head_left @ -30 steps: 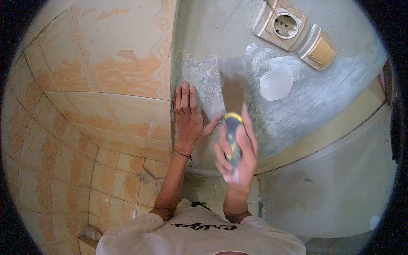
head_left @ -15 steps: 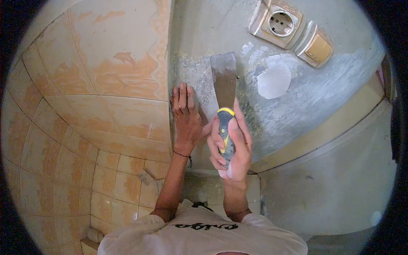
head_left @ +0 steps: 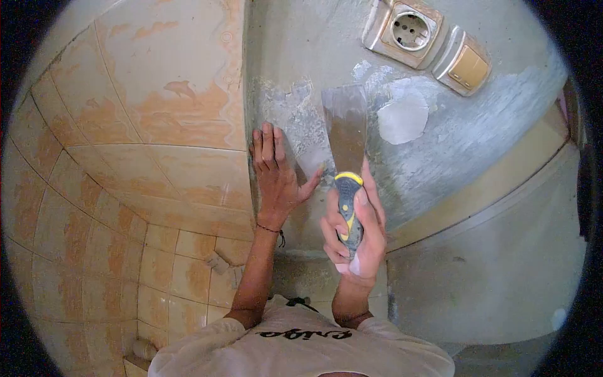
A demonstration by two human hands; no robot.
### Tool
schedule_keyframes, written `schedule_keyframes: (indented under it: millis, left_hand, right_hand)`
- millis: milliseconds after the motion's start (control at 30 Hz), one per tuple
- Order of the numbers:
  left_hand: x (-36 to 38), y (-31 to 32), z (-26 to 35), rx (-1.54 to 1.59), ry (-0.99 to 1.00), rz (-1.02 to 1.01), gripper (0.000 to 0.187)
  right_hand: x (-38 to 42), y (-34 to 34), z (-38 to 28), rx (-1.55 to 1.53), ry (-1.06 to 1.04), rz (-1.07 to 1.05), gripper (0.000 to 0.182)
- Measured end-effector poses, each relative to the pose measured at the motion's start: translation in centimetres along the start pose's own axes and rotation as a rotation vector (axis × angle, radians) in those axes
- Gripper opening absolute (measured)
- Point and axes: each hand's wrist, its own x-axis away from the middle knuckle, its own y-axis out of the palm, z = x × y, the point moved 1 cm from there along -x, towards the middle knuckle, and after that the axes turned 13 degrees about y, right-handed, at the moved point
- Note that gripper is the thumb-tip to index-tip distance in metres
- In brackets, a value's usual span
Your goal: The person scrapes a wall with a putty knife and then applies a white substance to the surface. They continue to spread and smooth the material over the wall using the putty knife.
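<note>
My right hand is wrapped round the grey and yellow handle of a putty knife, its wide metal blade pointing up the wall. The blade overlaps the grey wall, just right of a rough, flaking patch. Flat against the wall lies my left hand, fingers stretched upward beside the tile edge and thumb out toward the knife. Right of the blade shows a smooth pale patch of filler-like material.
A wall socket and a light switch are mounted at the upper right. Orange-patterned tiles cover the wall on the left. A ledge runs diagonally along the right.
My right hand has moved the putty knife a little to the right and down, uncovering more of the rough patch. The left hand stays in place, its thumb spread slightly wider.
</note>
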Motion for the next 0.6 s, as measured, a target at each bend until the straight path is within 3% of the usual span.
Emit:
schedule_keyframes:
  millis: [200, 367, 467, 533, 600]
  left_hand:
    - [1.1, 1.5, -1.6, -0.196, 0.069, -0.024, 0.105]
    - [0.5, 0.3, -0.5, -0.042, 0.006, -0.023, 0.102]
    - [1.1, 1.2, -1.1, -0.060, 0.014, -0.014, 0.103]
    - [2.2, 2.4, -2.4, -0.299, 0.062, -0.082, 0.103]
    - [1.2, 1.3, -1.4, -0.182, 0.047, -0.043, 0.103]
  right_hand:
    - [-2.3, 1.5, 0.4, 0.096, -0.009, 0.005, 0.052]
    - [0.6, 0.6, 0.7, 0.053, -0.004, -0.004, 0.055]
    - [-2.8, 1.0, 1.0, 0.116, 0.012, 0.037, 0.055]
    - [-2.8, 1.4, 1.0, 0.149, 0.002, 0.013, 0.055]
    - [-0.9, 1.3, 0.9, 0.121, -0.024, -0.005, 0.055]
